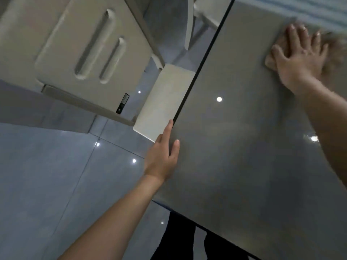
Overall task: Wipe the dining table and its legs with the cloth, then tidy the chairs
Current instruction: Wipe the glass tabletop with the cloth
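Fingers [300, 37]: right hand [300, 59] spread flat on cloth [270, 61], blurred.
Left hand [163, 156]: fingers straight, together, at desk [234, 147] edge.
Cloth: mostly hidden.

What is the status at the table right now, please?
Right hand flat on cloth, far side of table. Left hand open at table edge. Chair tucked close by; nothing in the way.
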